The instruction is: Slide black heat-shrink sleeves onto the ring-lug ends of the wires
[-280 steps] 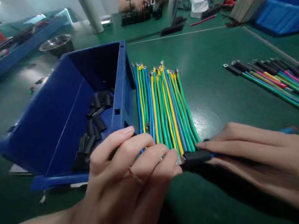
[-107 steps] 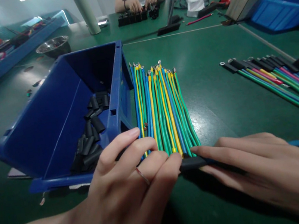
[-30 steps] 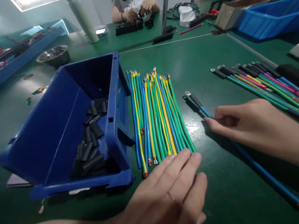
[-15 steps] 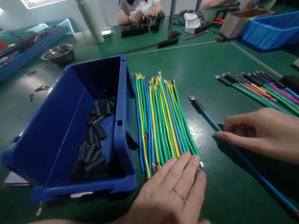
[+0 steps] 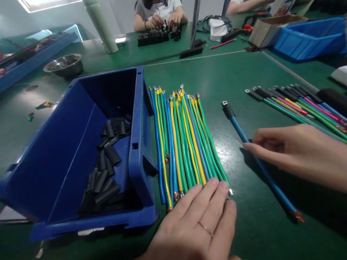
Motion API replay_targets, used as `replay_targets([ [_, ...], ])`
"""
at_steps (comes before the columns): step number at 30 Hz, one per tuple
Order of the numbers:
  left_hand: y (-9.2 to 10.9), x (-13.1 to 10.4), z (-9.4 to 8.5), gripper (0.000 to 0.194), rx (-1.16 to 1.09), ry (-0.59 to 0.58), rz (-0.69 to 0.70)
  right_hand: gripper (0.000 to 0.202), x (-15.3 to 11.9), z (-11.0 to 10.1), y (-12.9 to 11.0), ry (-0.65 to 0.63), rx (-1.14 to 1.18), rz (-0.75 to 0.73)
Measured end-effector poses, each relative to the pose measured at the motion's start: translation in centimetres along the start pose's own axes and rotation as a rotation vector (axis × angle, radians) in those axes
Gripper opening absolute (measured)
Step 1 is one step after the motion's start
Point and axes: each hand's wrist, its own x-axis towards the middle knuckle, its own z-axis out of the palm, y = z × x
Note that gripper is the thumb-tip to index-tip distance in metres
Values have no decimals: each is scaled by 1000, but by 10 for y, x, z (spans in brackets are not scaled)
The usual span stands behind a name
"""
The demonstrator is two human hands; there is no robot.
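My right hand (image 5: 277, 144) pinches a blue cable (image 5: 261, 165) between thumb and fingers. At its far end a black sleeve (image 5: 229, 110) sits below a metal ring lug; bare copper strands show at the near end. My left hand (image 5: 202, 226), a ring on one finger, lies flat with fingers stretched over the near ends of a row of blue, green and yellow cables (image 5: 188, 141). Left of that row stands a dark blue bin (image 5: 55, 153) holding loose black sleeves (image 5: 102, 180). Sleeved cables (image 5: 307, 102) lie in a group on the right.
Across the green table (image 5: 158, 77) a person (image 5: 159, 9) handles small black parts. Another person's arm (image 5: 248, 3) is at the right. A steel bowl (image 5: 64, 66), a pale green bottle (image 5: 100, 25), a metal stand (image 5: 196, 12) and a light blue bin (image 5: 311, 40) stand farther back.
The blue cable in my right hand has turned more upright, its copper end swinging up and to the left. My left hand stays on the cable row. The view has shifted slightly.
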Motion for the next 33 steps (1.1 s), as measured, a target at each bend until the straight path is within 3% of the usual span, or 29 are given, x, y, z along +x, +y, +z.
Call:
replay_targets([
  [4,0,-1,1,55,23,-14,6,89,1,-2,5,-44,18,-13],
  [8,1,-1,-1,57,31,-57,12,90,5,-4,5,57,11,-2],
  [15,0,-3,0,53,40,1,-2,92,8,-7,8,206,-83,63],
  [23,-1,-4,2,52,19,26,-3,63,4,-8,24,210,-210,138],
  [33,-3,-5,1,55,0,2,9,51,8,-24,40,178,-350,237],
])
